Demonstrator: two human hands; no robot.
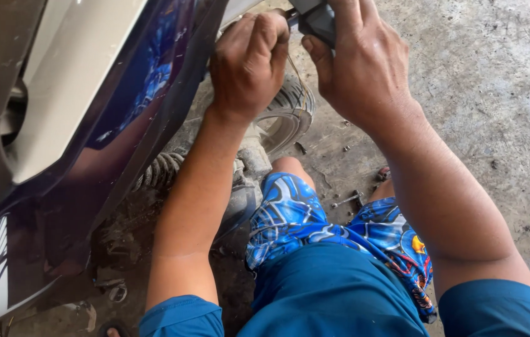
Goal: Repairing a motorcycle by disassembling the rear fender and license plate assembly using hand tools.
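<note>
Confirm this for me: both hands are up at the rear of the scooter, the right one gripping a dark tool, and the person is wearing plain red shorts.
Not quite. The shorts are blue with a printed pattern, not plain red, as the head view shows. The rest stands: the left hand and right hand are both up by the scooter's body panel, and the right one grips a dark tool.

Under me the floor (483, 93) is bare grey concrete, rough and stained, with faint swirl marks and small dark spots. Daylight falls flat across it from the right, leaving it pale there and darker towards the left, where grime and oil have blackened the ground (121, 249). A few small screws and bits of metal (347, 200) lie scattered on the concrete near my knees. I see no wall, window or furniture from here
</note>
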